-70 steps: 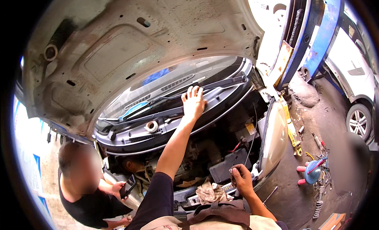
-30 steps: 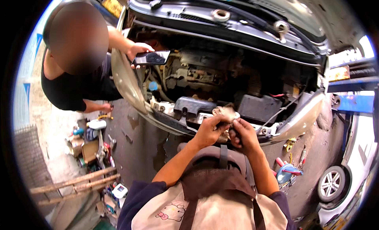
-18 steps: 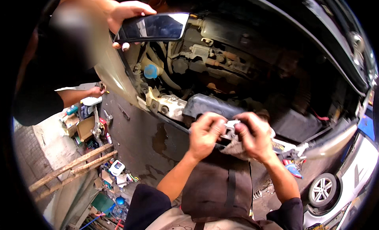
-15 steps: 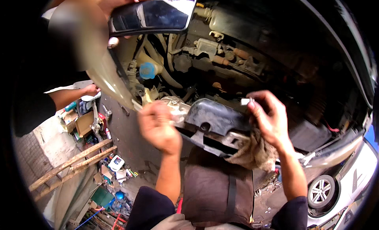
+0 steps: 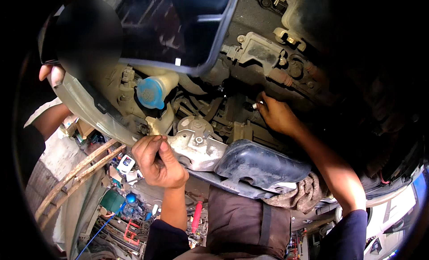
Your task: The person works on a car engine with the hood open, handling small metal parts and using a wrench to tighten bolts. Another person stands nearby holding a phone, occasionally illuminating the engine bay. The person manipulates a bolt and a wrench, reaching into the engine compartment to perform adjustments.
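My left hand (image 5: 161, 164) is closed, fingers curled in with the thumb against them, beside the inner end of the clear headlight (image 5: 100, 112) and a metal latch (image 5: 196, 141). Whatever may be inside its fingers is hidden. Reaching into the engine bay, my right hand (image 5: 279, 116) pinches a small white piece (image 5: 255, 105) between thumb and fingertips. Below that forearm lies a black plastic cover (image 5: 263, 166) on the front crossmember, with a brown rag (image 5: 301, 193) at its right end.
Another person's hand (image 5: 52, 75) supports a large glossy dark-framed panel (image 5: 178, 27) over the upper left of the bay. A blue reservoir cap (image 5: 150, 93) sits beneath it. Wooden poles (image 5: 80, 175) and scattered tools lie at lower left; a white car (image 5: 397, 206) stands at right.
My right hand has moved left and deeper into the bay with the white piece. My left hand has shifted slightly left. The panel looks larger and lower, and the view is closer to the bay.
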`<move>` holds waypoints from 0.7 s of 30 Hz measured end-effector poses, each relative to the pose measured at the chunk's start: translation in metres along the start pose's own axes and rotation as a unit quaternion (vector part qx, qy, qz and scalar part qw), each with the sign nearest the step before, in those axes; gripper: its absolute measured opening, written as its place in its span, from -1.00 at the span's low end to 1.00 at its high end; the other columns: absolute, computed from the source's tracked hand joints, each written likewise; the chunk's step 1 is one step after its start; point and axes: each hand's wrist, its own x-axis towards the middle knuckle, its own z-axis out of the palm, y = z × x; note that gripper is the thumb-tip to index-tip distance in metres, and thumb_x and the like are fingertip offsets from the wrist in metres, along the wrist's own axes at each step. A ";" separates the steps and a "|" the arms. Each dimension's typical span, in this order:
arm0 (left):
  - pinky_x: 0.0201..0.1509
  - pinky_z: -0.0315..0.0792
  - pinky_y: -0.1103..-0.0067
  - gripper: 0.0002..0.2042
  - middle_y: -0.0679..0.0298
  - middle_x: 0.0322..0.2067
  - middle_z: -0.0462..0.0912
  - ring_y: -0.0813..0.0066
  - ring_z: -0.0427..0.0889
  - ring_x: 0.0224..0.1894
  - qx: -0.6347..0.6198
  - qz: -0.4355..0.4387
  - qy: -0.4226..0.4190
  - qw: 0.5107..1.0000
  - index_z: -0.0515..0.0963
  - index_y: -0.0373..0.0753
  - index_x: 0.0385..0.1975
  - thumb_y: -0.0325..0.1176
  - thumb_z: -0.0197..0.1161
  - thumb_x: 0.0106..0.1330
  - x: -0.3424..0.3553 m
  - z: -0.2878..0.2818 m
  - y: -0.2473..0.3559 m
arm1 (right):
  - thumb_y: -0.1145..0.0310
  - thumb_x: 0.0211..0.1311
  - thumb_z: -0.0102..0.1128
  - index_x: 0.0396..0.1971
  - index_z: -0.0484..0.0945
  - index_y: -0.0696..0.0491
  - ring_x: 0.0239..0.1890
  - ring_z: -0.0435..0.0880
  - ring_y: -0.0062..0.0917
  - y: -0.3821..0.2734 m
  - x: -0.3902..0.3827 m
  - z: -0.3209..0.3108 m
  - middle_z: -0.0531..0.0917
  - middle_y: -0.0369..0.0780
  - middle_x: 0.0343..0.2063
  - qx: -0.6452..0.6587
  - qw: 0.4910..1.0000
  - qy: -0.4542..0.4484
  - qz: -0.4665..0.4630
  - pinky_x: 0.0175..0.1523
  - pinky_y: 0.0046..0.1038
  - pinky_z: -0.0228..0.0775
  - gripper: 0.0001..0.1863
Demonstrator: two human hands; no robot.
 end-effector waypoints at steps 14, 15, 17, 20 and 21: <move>-0.16 0.33 0.50 -0.91 0.11 -0.36 0.47 0.31 0.42 -0.28 -0.019 -0.049 0.033 0.998 0.45 -0.38 -0.30 -0.54 0.12 0.22 -0.001 0.005 0.006 | 0.52 0.19 -0.07 -0.03 0.35 0.14 -0.16 0.53 -0.06 0.054 0.037 0.039 0.51 0.05 -0.17 -0.032 0.992 0.001 -0.125 -0.10 -0.23 0.36 -0.69; -0.18 0.34 0.50 -0.90 0.10 -0.35 0.47 0.32 0.43 -0.29 -0.002 -0.032 0.017 0.999 0.44 -0.39 -0.29 -0.56 0.10 0.22 -0.001 0.004 0.005 | 0.53 0.18 -0.07 -0.04 0.36 0.14 -0.16 0.53 -0.07 0.060 0.037 0.041 0.51 0.05 -0.17 -0.033 0.992 -0.001 -0.120 -0.10 -0.25 0.36 -0.69; -0.21 0.38 0.51 -0.89 0.09 -0.34 0.46 0.34 0.44 -0.32 0.036 0.002 -0.013 0.999 0.43 -0.40 -0.26 -0.60 0.05 0.23 0.000 -0.001 0.002 | 0.54 0.18 -0.09 -0.05 0.37 0.15 -0.15 0.53 -0.10 0.051 0.036 0.034 0.50 0.04 -0.17 -0.038 0.992 -0.013 -0.117 -0.09 -0.28 0.36 -0.70; -0.20 0.36 0.51 -0.90 0.09 -0.35 0.46 0.34 0.43 -0.33 0.039 0.000 -0.007 0.999 0.42 -0.40 -0.27 -0.60 0.05 0.23 0.001 -0.001 0.004 | 0.54 0.19 -0.09 -0.05 0.36 0.16 -0.12 0.52 -0.15 0.044 0.036 0.033 0.49 0.02 -0.13 -0.057 0.994 -0.037 -0.089 -0.06 -0.32 0.37 -0.70; -0.19 0.35 0.51 -0.89 0.09 -0.35 0.46 0.34 0.43 -0.33 0.038 0.003 -0.010 0.999 0.42 -0.39 -0.27 -0.60 0.05 0.23 0.002 -0.002 0.004 | 0.53 0.19 -0.08 -0.04 0.37 0.16 -0.11 0.51 -0.16 0.044 0.037 0.033 0.48 0.01 -0.12 -0.072 0.993 -0.043 -0.086 -0.05 -0.33 0.36 -0.70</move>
